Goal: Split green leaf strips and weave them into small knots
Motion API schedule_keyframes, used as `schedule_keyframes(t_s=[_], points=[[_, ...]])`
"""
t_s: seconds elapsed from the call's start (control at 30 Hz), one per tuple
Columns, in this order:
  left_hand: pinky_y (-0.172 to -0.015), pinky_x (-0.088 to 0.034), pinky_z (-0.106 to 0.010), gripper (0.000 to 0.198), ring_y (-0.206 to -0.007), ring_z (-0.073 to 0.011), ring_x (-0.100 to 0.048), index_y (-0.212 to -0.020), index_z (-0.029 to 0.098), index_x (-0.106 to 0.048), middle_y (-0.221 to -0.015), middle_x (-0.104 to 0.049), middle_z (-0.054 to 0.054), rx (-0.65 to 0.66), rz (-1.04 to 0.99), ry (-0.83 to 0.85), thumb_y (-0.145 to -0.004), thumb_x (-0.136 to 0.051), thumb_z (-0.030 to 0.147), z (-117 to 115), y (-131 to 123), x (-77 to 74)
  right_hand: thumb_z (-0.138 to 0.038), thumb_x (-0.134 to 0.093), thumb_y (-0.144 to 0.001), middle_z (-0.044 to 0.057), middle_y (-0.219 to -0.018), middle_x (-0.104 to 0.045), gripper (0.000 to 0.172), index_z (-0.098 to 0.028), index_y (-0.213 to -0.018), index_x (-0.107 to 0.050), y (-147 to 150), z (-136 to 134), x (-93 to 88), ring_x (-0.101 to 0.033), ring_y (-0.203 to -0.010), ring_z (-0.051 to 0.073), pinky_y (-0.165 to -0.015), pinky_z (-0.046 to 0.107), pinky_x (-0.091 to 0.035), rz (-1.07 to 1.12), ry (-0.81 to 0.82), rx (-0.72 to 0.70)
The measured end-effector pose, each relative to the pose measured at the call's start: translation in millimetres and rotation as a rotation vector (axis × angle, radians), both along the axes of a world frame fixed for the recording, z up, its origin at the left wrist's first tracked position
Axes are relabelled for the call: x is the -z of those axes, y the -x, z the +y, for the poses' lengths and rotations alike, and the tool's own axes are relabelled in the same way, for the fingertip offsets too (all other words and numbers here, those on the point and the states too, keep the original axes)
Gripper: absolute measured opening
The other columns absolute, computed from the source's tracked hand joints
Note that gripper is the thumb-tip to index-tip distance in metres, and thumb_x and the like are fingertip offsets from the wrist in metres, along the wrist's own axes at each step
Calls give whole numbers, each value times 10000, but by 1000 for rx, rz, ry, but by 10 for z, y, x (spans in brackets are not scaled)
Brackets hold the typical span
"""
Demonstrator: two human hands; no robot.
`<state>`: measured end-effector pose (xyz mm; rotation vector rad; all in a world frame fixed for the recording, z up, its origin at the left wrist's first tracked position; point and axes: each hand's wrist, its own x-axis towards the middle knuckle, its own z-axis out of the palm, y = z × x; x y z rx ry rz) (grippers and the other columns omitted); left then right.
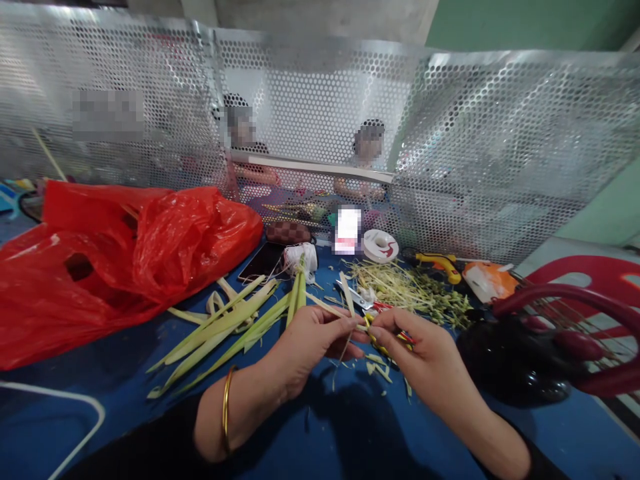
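Note:
My left hand [309, 341], with a gold bangle at the wrist, pinches some pale leaf strips [346, 292] between thumb and fingers above the blue table. The fingertips of my right hand [425, 347] are closed on the near end of the same strips, almost touching the left thumb. Two strip ends stick up and away from the pinch. Just beyond the hands lie scissors [356, 298] with a red handle, partly hidden by the right hand. Long pale-green leaves [225, 327] are spread left of my left hand. Small cut scraps [379, 369] lie below the fingers.
A large red plastic bag [195, 227] is at left. Behind the hands are a thread spool [301, 259], a white ribbon reel [381, 246], dried stems [400, 287] and a yellow-handled tool [437, 261]. A black kettle [515, 367] stands right. A perforated screen [320, 100] separates two people opposite.

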<state>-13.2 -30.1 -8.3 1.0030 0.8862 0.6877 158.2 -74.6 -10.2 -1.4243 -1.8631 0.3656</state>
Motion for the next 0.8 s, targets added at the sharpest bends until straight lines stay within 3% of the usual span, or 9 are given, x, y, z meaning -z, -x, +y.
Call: schedule_keyframes(t_s=[0.37, 0.53, 0.67, 0.8], points=[[-621, -482, -252, 156, -545, -115, -614, -773, 126, -705, -640, -678, -26, -171, -37, 21, -726, -710, 275, -49, -42, 43, -248, -494, -894, 4, -659, -605, 215, -201, -705, -585, 54, -19, -11, -523, -625, 148, -575, 273, -398, -11, 57, -114], [-654, -498, -274, 182, -580, -130, -625, -774, 126, -716, -664, -682, -38, -137, -34, -15, -744, -695, 304, -27, -32, 28, -268, -500, -889, -1, -649, -614, 222, -202, -700, -599, 49, -10, 22, -532, -612, 146, -576, 270, -403, 42, 118, -92], [-656, -494, -281, 212, -612, -147, -640, -806, 119, -730, -701, -697, -56, -85, 18, -43, -735, -700, 317, -29, -36, 1, -384, -566, -841, 10, -682, -626, 227, -200, -715, -605, 61, 42, 58, -562, -639, 160, -576, 268, -423, 280, 148, 59], [-631, -492, -262, 187, -588, -136, -633, -788, 131, -741, -687, -686, -27, -31, 46, -16, -708, -723, 299, -76, -53, 16, -407, -671, -758, 28, -751, -662, 225, -185, -794, -664, 116, 76, 97, -593, -717, 181, -678, 295, -467, 662, 295, 17]])
